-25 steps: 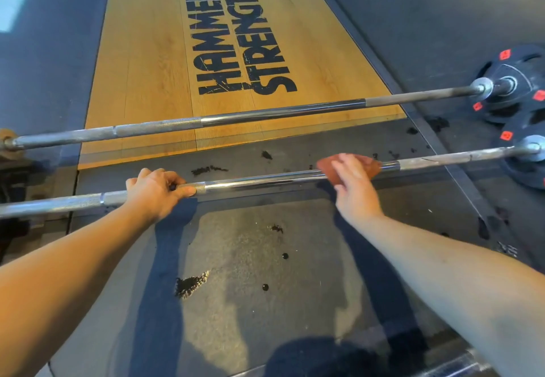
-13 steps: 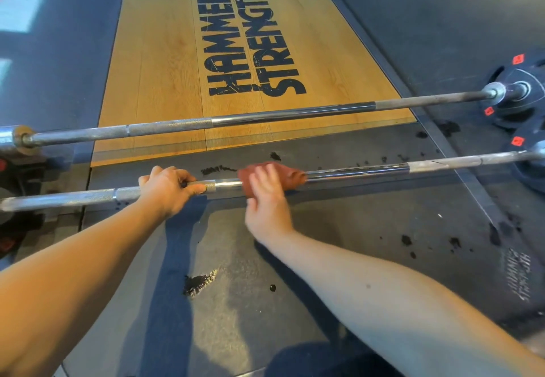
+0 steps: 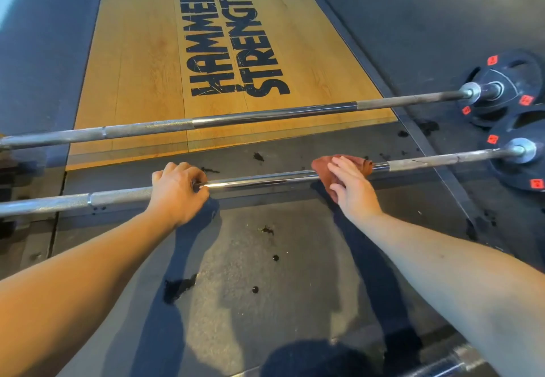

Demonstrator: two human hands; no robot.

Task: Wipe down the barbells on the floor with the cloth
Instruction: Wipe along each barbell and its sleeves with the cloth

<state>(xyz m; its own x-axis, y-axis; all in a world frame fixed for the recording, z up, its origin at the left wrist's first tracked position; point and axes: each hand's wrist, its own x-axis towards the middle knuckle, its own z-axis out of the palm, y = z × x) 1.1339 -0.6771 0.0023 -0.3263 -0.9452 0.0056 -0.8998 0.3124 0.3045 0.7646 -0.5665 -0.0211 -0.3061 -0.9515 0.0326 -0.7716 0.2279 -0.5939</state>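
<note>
Two steel barbells lie side by side on the floor. My left hand [image 3: 177, 190] grips the near barbell [image 3: 259, 180], fingers curled over the shaft where the knurling ends. To the right, a reddish-brown cloth [image 3: 321, 167] is draped over the same shaft. My right hand [image 3: 354, 190] presses on the cloth with fairly straight fingers, and a fold of cloth hangs below the bar by my thumb. The far barbell [image 3: 265, 117] lies untouched across the front edge of the wooden platform.
Black weight plates with red tags sit on the right ends of the far bar [image 3: 507, 87] and the near bar [image 3: 528, 170]. The wooden platform [image 3: 141, 67] lies beyond. Dark specks dot the rubber floor [image 3: 265, 258]. Another bar's end [image 3: 442, 366] shows at bottom right.
My right hand slid the cloth left toward my left hand, then back right along the near bar to the edge of the smooth section. My left hand kept its grip.
</note>
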